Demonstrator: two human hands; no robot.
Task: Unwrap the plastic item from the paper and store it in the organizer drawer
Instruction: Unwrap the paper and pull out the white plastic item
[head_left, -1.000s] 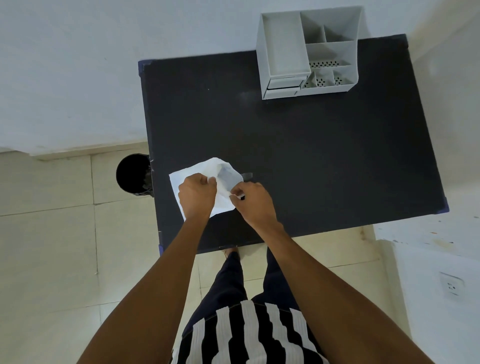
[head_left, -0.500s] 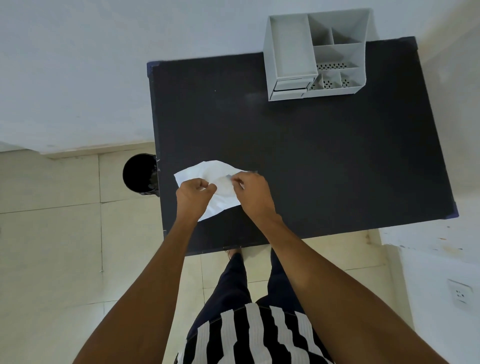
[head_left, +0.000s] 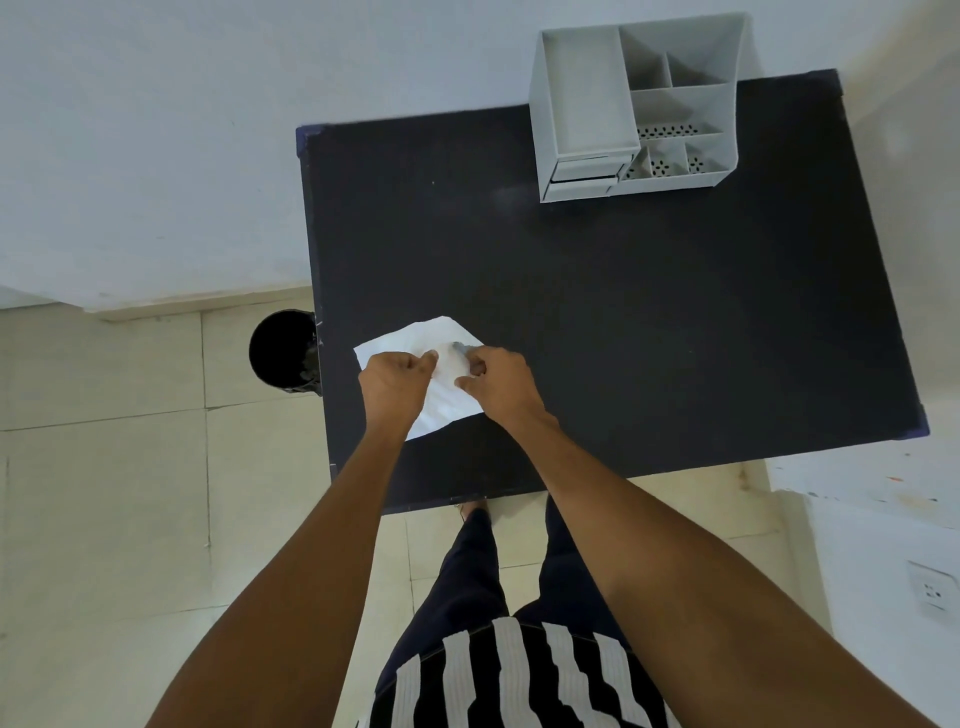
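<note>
A crumpled white paper (head_left: 441, 379) lies at the near left of the black table (head_left: 623, 322). My left hand (head_left: 396, 387) pinches the paper's left part. My right hand (head_left: 500, 384) pinches its right part, fingers curled. A small grey bit of the plastic item (head_left: 459, 346) shows just above my right fingertips; the rest is hidden in the paper. The grey organizer (head_left: 636, 104) stands at the table's far edge, its small drawer (head_left: 584, 170) at the front left looking shut.
A black round bin (head_left: 283, 351) stands on the tiled floor against the table's left edge. A white wall runs behind the table. A white ledge with a socket (head_left: 932, 590) is at the right. My legs are under the table's near edge.
My right hand has moved up and left over the paper, covering the dark item end seen earlier. The paper has shifted a little between both hands.
</note>
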